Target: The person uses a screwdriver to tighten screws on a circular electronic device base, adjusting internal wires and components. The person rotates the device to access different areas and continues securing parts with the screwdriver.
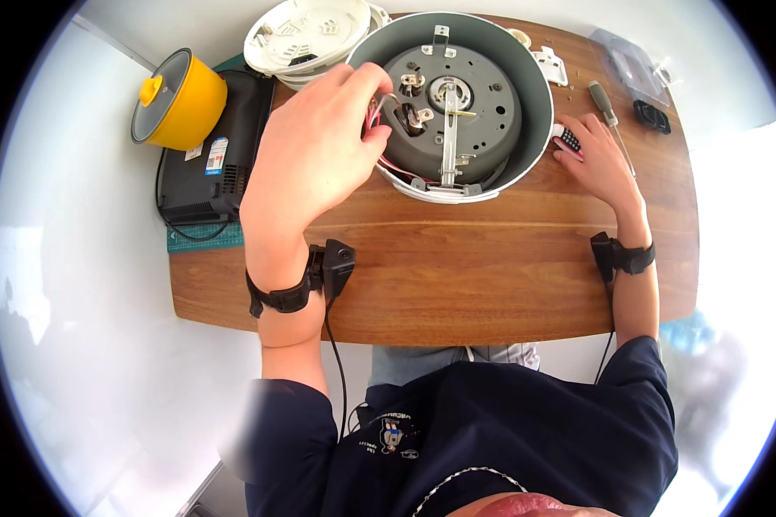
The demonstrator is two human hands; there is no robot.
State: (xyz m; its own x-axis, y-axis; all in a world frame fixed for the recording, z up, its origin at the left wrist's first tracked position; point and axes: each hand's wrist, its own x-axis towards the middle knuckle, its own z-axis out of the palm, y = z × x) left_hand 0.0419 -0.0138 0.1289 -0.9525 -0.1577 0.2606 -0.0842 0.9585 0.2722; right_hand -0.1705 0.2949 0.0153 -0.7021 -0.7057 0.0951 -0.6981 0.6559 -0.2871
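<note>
An opened round appliance body [539, 90], likely a rice cooker, stands at the far middle of the table, with a white outside and a grey inside. In it show a grey metal disc [483, 112] with terminals and a metal strip [450, 142] across it. My left hand [319, 142] is over its left rim, thumb and index finger closed on thin red and white wires [372, 114]; their ends are partly hidden. By the right rim, the bent fingers of my right hand [597, 159] close around a small black-and-white part [567, 140] with a reddish edge.
White round covers [310, 39] lie at the back left. A yellow pot [185, 108] sits on a black appliance [207, 181] over a green mat [198, 237]. On the right are a screwdriver [602, 102], a black part [652, 116] and a clear plastic box [629, 65].
</note>
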